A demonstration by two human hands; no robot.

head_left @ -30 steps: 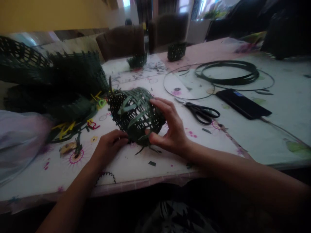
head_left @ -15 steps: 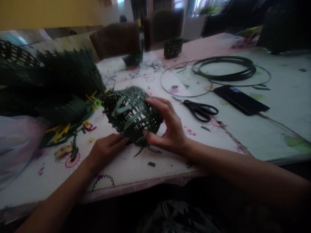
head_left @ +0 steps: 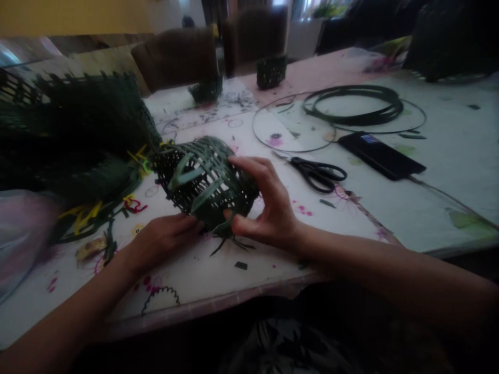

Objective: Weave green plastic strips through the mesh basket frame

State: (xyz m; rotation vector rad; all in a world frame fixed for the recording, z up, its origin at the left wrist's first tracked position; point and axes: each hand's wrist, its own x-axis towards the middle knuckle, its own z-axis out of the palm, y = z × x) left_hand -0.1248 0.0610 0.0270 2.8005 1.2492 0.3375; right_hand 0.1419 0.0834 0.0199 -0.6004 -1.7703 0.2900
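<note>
Head view: an open-weave green basket (head_left: 205,187) rests near the table's (head_left: 206,306) front edge, held between the left hand (head_left: 166,239), pressed against its lower side, and the right hand (head_left: 265,208), fingers spread around it. A slackened grip could let loose strip ends (head_left: 222,244) slip from the weave. Black scissors (head_left: 317,174) lie just right; the dark phone (head_left: 380,156) shows no readable writing.

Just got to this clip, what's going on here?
A person holds a dark green woven basket between both hands on a floral tablecloth. The left hand presses its lower edge, the right hand cups its side. Loose strip ends stick out below. Black-handled scissors and a coil of green strip lie to the right.
</note>
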